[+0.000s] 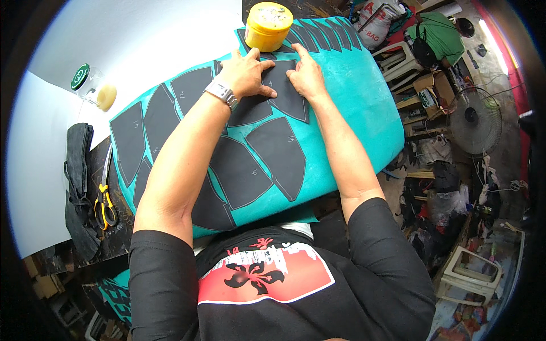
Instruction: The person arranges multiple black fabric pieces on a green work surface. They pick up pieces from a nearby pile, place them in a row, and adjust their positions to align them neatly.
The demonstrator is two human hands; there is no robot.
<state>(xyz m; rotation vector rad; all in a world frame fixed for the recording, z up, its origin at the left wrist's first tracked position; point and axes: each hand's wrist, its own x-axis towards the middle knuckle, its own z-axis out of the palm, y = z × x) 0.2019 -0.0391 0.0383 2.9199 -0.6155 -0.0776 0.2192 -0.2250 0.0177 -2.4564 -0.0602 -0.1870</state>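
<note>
A large teal sheet is spread over the table, with several black cut panels laid flat on it and marked with pale outlines. My left hand rests with fingers spread on the panels near the far edge, a silver watch on its wrist. On the right side of one black panel, my right hand presses with its index finger stretched out and thumb apart. Just beyond the fingertips stands a yellow lidded tub. Nearer to me lie other panels, among them a black panel with a pointed lower end.
Scissors with yellow-black handles lie at the left beside folded black material. A glass jar with a green lid lies on the white surface. At the right are a standing fan, plastic stools and a person in green.
</note>
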